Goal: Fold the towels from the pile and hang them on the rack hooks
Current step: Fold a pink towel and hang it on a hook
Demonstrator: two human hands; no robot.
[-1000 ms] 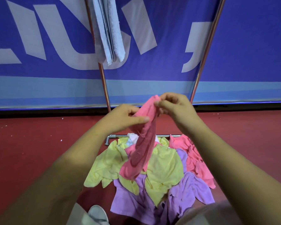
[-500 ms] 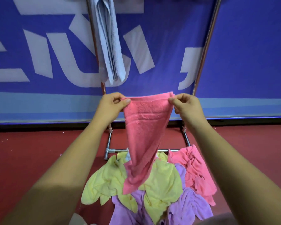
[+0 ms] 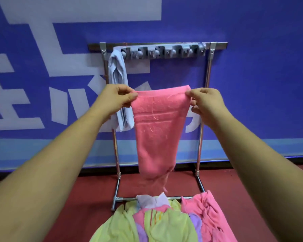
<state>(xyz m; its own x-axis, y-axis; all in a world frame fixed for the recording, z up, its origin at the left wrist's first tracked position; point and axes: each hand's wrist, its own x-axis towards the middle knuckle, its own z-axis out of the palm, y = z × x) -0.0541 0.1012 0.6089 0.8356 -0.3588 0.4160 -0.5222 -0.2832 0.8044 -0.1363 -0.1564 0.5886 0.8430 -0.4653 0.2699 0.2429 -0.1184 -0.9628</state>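
A pink towel (image 3: 157, 126) hangs lengthwise in front of the rack, held up by its top edge. My left hand (image 3: 118, 98) pinches its top left corner and my right hand (image 3: 205, 100) pinches its top right corner. Behind it stands a metal rack (image 3: 208, 70) with a grey strip of hooks (image 3: 164, 52) along its top bar. A folded light blue towel (image 3: 118, 79) hangs from the leftmost hook, partly behind my left hand. On the floor below lies the pile of towels (image 3: 166, 222) in yellow, purple, pink and white.
The rack stands against a blue banner wall (image 3: 261, 84) with white lettering. Its base bars (image 3: 124, 199) rest on the red floor (image 3: 68, 198), and the pile covers the front bar. The remaining hooks to the right of the blue towel carry nothing.
Both hands spread the pink towel out by its top edge and lifted it clear of the pile. The view tilted up, bringing the rack's hook strip into sight.
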